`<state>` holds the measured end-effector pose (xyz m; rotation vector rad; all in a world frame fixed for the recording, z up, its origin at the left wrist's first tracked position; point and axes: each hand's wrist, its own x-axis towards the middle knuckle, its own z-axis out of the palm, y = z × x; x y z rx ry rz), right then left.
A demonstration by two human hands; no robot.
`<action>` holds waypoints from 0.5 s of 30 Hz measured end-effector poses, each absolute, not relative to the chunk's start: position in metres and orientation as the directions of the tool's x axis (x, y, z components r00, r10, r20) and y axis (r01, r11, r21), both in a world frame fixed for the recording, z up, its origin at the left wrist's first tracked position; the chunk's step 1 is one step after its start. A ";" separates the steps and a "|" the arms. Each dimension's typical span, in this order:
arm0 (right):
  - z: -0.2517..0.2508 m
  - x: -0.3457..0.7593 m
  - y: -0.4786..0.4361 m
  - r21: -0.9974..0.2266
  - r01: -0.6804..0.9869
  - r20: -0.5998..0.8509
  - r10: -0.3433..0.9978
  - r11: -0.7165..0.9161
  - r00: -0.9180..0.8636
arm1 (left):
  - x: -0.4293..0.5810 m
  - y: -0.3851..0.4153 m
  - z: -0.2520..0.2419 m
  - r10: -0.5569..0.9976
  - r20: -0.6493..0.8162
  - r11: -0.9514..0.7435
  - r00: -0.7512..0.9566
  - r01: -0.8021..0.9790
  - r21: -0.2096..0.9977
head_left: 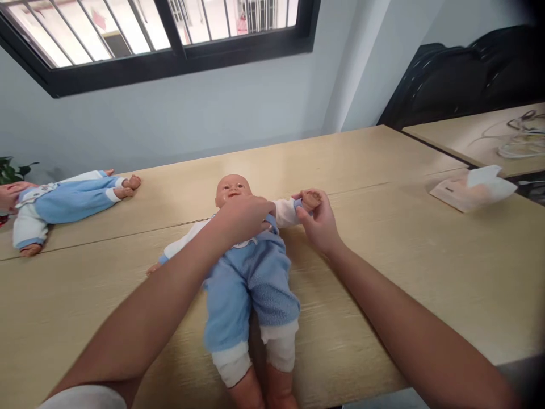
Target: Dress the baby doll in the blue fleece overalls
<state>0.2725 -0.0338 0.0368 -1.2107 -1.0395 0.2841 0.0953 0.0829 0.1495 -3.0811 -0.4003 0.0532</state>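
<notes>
Both forearms reach up the wooden table (426,267) to a baby doll (251,278) lying on its back, feet toward the camera

Left hand (244,218) rests on the doll's upper chest just under the chin, fingers curled over a blue strap of the dungarees; whether they pinch it or merely press on it I cannot tell. Right hand (318,218) is closed round the doll's outstretched arm at the white sleeve cuff, the small plastic hand showing above the fingers. Doll lies mid-table, head toward the wall, in a blue romper with white cuffs. Second doll (63,201) in matching clothes lies well apart at far left, beside a green plant (11,169). Tissue pack (470,190) sits at right, with a dark window (162,34) above
</notes>
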 end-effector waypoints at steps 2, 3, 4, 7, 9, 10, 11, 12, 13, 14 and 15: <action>0.038 0.270 -0.036 -0.867 0.332 0.497 0.686 0.371 0.531 | 0.095 0.082 0.152 0.242 0.042 -0.965 0.969 0.245 -0.088; 0.038 0.269 -0.037 -0.866 0.339 0.499 0.687 0.368 0.528 | 0.093 0.081 0.151 0.226 0.062 -0.967 0.972 0.232 -0.107; 0.038 0.267 -0.037 -0.863 0.347 0.502 0.687 0.367 0.525 | 0.091 0.080 0.150 0.210 0.065 -0.969 0.976 0.216 -0.116; 0.039 0.263 -0.039 -0.849 0.377 0.525 0.674 0.370 0.519 | 0.085 0.078 0.141 0.157 0.055 -0.982 0.986 0.162 -0.101; 0.040 0.262 -0.039 -0.837 0.397 0.543 0.664 0.378 0.514 | 0.084 0.078 0.133 0.139 0.080 -0.982 0.987 0.148 -0.114; 0.041 0.262 -0.040 -0.830 0.407 0.554 0.657 0.382 0.512 | 0.084 0.078 0.130 0.137 0.110 -0.981 0.984 0.150 -0.125; 0.043 0.264 -0.040 -0.822 0.421 0.565 0.644 0.385 0.515 | 0.084 0.078 0.127 0.138 0.156 -0.978 0.978 0.159 -0.133; 0.045 0.265 -0.041 -0.811 0.441 0.581 0.625 0.385 0.522 | 0.083 0.078 0.124 0.134 0.209 -0.977 0.969 0.164 -0.133; 0.049 0.267 -0.042 -0.794 0.473 0.602 0.601 0.381 0.526 | 0.081 0.077 0.123 0.123 0.265 -0.979 0.956 0.160 -0.124; 0.052 0.268 -0.044 -0.768 0.518 0.632 0.575 0.376 0.520 | 0.078 0.076 0.122 0.106 0.314 -0.983 0.944 0.147 -0.110; 0.056 0.269 -0.045 -0.731 0.573 0.669 0.554 0.371 0.495 | 0.073 0.075 0.121 0.090 0.353 -0.987 0.931 0.132 -0.097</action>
